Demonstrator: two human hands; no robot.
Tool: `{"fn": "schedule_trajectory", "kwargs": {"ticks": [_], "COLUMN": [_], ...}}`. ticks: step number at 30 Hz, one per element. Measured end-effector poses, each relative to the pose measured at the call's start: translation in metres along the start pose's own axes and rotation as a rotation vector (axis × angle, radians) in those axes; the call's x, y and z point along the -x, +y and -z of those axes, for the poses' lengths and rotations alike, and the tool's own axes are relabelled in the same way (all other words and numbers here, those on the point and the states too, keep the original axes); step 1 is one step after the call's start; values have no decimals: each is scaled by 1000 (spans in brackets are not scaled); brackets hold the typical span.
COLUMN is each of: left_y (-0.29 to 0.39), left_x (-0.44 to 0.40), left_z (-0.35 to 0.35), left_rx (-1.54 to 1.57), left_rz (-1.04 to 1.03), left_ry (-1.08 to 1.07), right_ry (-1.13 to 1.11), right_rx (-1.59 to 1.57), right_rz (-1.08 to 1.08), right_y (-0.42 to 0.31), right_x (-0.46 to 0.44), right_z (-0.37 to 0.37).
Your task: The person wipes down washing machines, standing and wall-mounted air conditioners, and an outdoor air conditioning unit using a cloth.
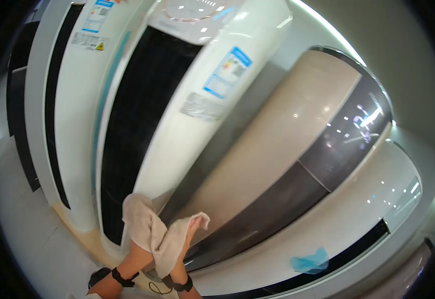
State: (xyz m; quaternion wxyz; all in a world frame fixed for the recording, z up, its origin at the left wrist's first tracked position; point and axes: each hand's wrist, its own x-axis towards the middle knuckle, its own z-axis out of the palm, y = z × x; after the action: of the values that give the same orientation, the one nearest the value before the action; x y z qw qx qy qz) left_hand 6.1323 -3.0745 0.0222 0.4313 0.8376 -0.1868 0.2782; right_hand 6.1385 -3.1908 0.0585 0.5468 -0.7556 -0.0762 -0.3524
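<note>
A beige cloth (145, 224) is draped and bunched over both of my hands, low in the view. My left hand (142, 254) is mostly hidden beneath it; only the part near the wrist shows, and the covered end is close to the white air conditioner (170, 144) with the black front panel. My right hand (194, 230) grips the other end of the cloth, its fingers partly wrapped, in front of the beige air conditioner (272, 129). Whether the cloth touches either cabinet is hard to tell. Black bands circle both wrists.
Another white air conditioner (78, 124) stands at the left. At the right is a further white unit (357, 214) with a blue film piece (311, 261) on it. A blue-and-white label (227, 72) is stuck on the middle white cabinet. Tiled floor (48, 244) lies at lower left.
</note>
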Motion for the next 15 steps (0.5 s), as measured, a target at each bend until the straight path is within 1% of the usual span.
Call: {"fn": "schedule_trajectory", "kwargs": {"ticks": [1, 2, 4, 7, 8, 9, 10, 13, 14, 15], "left_y": [-12, -21, -33, -55, -58, -79, -104, -170, -205, -225], "left_x": [2, -1, -30, -65, -81, -83, -77, -56, -41, -38], "left_z": [13, 27, 51, 97, 118, 124, 123, 135, 126, 119], "left_rx": [-126, -18, 203, 117, -71, 99, 275, 309, 273, 238], "left_rz": [-40, -4, 34, -54, -124, -115, -96, -18, 31, 70], "left_ry": [24, -16, -75, -181, -210, -168, -128, -185, -241, -294], "right_ry": [-65, -125, -263, -159, -116, -76, 25, 42, 126, 190], "right_rx": [-86, -167, -18, -90, -151, -208, -351, -51, 35, 157], "right_rz": [-74, -153, -47, 58, 65, 71, 37, 221, 222, 238], "right_y": [-11, -23, -70, -103, -91, -85, -98, -113, -113, -107], "right_x": [3, 5, -13, -19, -14, -13, -12, -5, -4, -2], "right_z": [-18, -35, -63, -121, -135, -152, -168, -188, -193, -196]}}
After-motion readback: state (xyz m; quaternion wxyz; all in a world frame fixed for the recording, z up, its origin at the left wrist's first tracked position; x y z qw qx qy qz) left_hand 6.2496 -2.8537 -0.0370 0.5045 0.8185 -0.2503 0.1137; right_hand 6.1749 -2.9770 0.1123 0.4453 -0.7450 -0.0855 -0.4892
